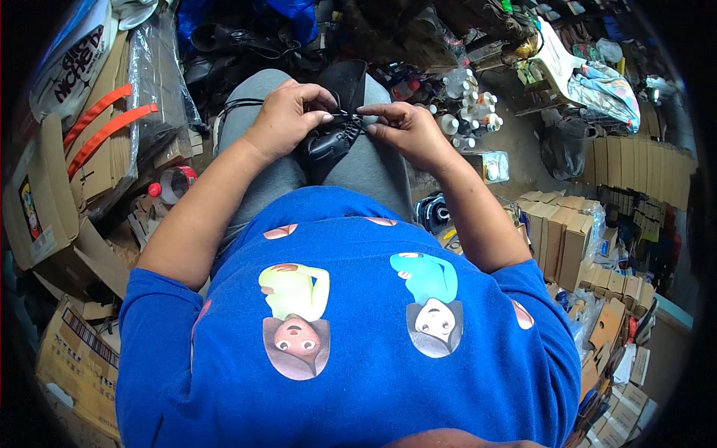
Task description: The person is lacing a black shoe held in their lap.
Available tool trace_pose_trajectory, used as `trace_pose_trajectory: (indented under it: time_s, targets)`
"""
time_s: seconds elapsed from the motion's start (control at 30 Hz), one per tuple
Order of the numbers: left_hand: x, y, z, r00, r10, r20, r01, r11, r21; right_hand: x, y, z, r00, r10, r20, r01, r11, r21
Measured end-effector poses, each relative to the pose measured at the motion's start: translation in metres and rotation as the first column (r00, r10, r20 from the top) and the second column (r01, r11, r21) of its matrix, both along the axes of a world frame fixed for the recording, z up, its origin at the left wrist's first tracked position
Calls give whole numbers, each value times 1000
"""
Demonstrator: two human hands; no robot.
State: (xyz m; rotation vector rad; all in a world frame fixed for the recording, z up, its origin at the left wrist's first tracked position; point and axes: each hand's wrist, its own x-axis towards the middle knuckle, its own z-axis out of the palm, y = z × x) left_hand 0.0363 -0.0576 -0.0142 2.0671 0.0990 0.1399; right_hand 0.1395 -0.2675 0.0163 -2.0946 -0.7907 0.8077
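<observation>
A black lace-up shoe [327, 146] rests on my lap between my thighs, its rounded toe toward me and a dark upright flap [348, 84] rising at its far end. Over the front of the shoe, my left hand [293, 116] is closed, thumb and forefinger pinching a black shoelace [343, 115]. My right hand [409, 131] pinches the lace from the other side, its fingertips close to the left ones. A loose black cord [237, 101] lies across my left knee. The exact crossing of the laces is too small to make out.
Several white-capped bottles [469, 108] stand on the floor to the right. Flattened cardboard and an open box [46, 194] crowd the left, beside a red-capped bottle [176, 184]. Stacked brown boxes [556, 235] line the right. A white plastic chair [554, 56] stands far right. Dark shoes [224, 41] lie ahead.
</observation>
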Motion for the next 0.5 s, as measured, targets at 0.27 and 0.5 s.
trace_pose_trajectory:
  time_s: [0.27, 0.5]
  targets:
    - [9, 5, -4, 997, -49, 51, 39, 982, 186, 12, 0, 0, 985, 82, 149, -91, 994, 60]
    - [-1, -2, -4, 995, 21, 100, -39, 983, 180, -4, 1, 4, 987, 63, 150, -63, 998, -5]
